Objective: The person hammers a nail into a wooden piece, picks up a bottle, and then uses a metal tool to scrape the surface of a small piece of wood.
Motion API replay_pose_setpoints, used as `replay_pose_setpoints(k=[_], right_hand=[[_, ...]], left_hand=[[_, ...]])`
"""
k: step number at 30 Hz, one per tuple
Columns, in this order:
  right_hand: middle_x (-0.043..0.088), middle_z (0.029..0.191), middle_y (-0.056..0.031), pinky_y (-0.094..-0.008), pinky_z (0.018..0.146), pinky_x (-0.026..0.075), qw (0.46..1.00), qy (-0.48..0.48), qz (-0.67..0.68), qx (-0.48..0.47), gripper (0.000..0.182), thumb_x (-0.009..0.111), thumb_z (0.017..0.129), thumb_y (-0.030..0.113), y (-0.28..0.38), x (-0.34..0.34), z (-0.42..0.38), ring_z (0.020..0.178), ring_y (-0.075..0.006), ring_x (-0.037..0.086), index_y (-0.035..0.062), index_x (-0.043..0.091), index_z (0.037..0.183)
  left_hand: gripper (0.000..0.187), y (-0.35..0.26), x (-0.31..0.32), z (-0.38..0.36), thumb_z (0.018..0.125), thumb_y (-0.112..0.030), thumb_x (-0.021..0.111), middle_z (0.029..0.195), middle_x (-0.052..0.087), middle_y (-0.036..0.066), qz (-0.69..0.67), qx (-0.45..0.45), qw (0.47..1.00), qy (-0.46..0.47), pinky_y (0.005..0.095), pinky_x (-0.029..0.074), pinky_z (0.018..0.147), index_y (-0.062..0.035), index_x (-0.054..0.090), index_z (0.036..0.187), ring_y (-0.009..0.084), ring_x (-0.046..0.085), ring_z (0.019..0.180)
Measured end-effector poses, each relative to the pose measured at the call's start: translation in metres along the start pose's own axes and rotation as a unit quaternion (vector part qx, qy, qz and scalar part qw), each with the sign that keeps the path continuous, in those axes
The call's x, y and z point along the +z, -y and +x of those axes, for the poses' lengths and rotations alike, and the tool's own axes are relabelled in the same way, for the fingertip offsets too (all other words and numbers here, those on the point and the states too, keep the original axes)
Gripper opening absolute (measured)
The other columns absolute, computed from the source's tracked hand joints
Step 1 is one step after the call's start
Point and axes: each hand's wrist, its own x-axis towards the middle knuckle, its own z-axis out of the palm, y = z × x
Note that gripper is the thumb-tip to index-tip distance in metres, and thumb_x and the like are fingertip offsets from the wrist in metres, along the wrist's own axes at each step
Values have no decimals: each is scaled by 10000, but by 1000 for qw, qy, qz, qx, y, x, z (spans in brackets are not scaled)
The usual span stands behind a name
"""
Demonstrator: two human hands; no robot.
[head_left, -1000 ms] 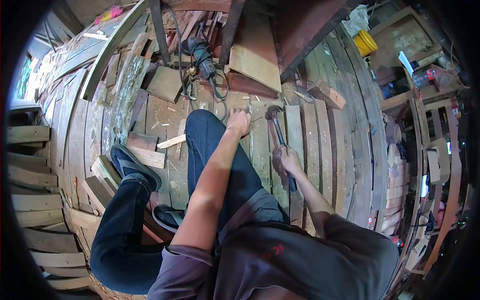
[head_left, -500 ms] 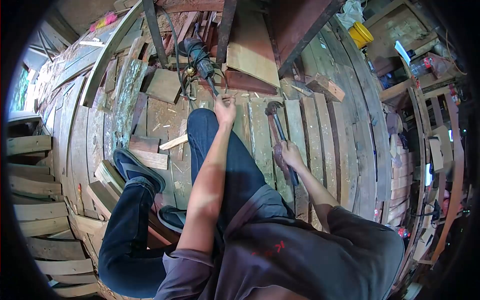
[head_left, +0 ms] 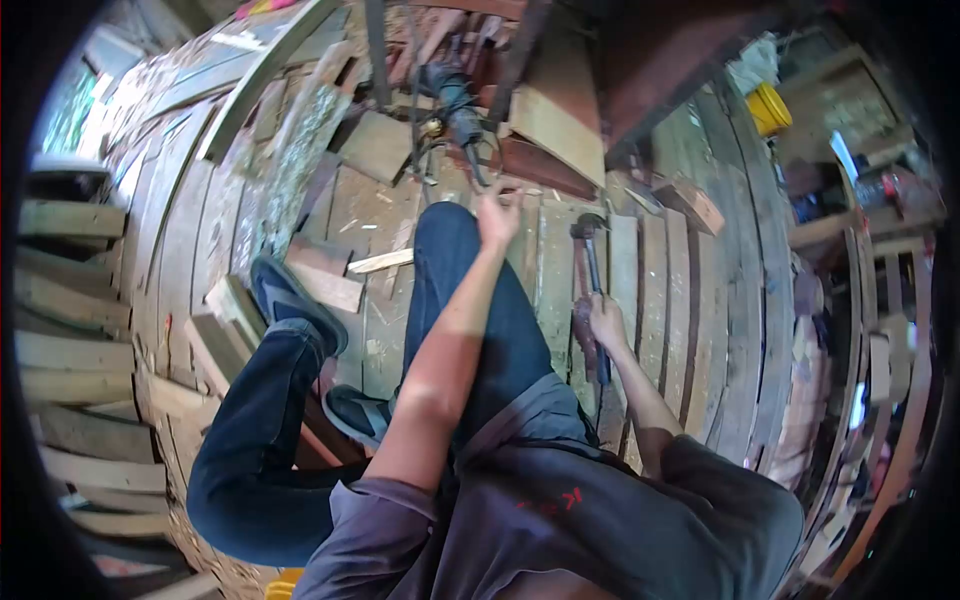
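My right hand (head_left: pixel 606 322) is wrapped round the handle of a claw hammer (head_left: pixel 592 262). The hammer's dark head points away from me, over a reddish-brown strip of wood (head_left: pixel 583 325) on the floor. Above my bent knee, my left hand (head_left: pixel 497 212) has its fingers drawn together in a pinch; anything between them is too small to make out. Just beyond those fingertips lies a corded power tool (head_left: pixel 458 108) with its dark cable end toward my hand. Blur softens the fingers.
A pale wood stick (head_left: pixel 381 261) and short blocks (head_left: pixel 325 285) lie by my left foot. A wood block (head_left: pixel 692 205) sits to the right of the hammer. Dark frame legs (head_left: pixel 377 55) stand ahead. A yellow bucket (head_left: pixel 768 108) is at the far right. Stacked planks (head_left: pixel 75 350) line the left.
The view has swung, so the whole scene sits farther right in the picture. My right hand still grips the hammer, and my left hand stays near the power tool with fingers drawn together.
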Motion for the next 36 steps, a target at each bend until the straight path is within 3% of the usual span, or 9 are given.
replay_pose_setpoints(k=[10,13,14,15,17,21,25,27,36], right_hand=[[641,843,-314,-485,768,484,1000,1,-4,-3,421,394,983,269,-49,19,20,869,-453,644,-75,635,955],[626,808,-315,-487,740,481,1000,18,-12,10,411,393,986,250,-34,13,15,816,-451,638,-88,623,939],[613,719,-269,-479,662,478,996,46,29,66,400,392,990,241,2,4,1,707,-400,641,-84,611,905],[572,600,-186,-436,539,465,997,-52,-8,-56,406,391,1000,251,-87,37,34,544,-301,604,-62,595,839],[533,539,-118,-393,430,426,991,-69,-1,-116,406,410,1010,275,-37,28,11,436,-222,549,-36,583,813],[515,513,-79,-358,361,380,994,14,91,55,385,446,1012,281,-11,32,1,370,-181,500,-12,571,796],[499,494,-54,-341,339,366,992,19,111,49,360,464,1011,269,-24,39,3,357,-165,491,6,567,789],[503,493,-54,-338,330,359,990,30,115,71,355,464,1012,272,-28,35,7,353,-162,489,7,569,801],[409,512,3,-298,270,328,936,112,309,124,303,450,1019,254,48,3,-1,340,-117,388,85,446,767]], left_hand=[[170,-36,-21,15,897,-137,636,920,732,80,-154,-48,987,15,336,526,782,-34,687,1022,190,699,893],[191,-52,-69,49,901,-148,632,939,739,70,-99,24,995,11,327,533,810,-15,682,1029,206,707,930],[195,-52,-84,66,901,-156,633,938,740,74,-34,70,997,14,326,536,814,-16,684,1027,217,709,922],[200,-53,-105,87,900,-164,633,937,740,79,34,117,992,16,325,539,818,-18,686,1026,228,711,913],[210,-64,-153,120,888,-181,644,938,736,93,88,117,983,110,332,543,804,-22,692,1016,245,709,910],[210,-65,-252,159,850,-207,686,922,729,120,254,144,948,128,343,543,769,-36,713,968,241,709,861],[203,2,-310,141,845,-207,689,919,711,168,219,-51,969,-98,358,528,755,-45,723,962,269,698,847],[215,60,-315,112,846,-209,688,909,709,180,240,-42,952,-184,361,525,761,-38,724,971,269,694,841],[173,103,-288,22,838,-138,687,891,701,160,143,-71,975,-151,357,531,739,-33,715,972,243,680,792]])
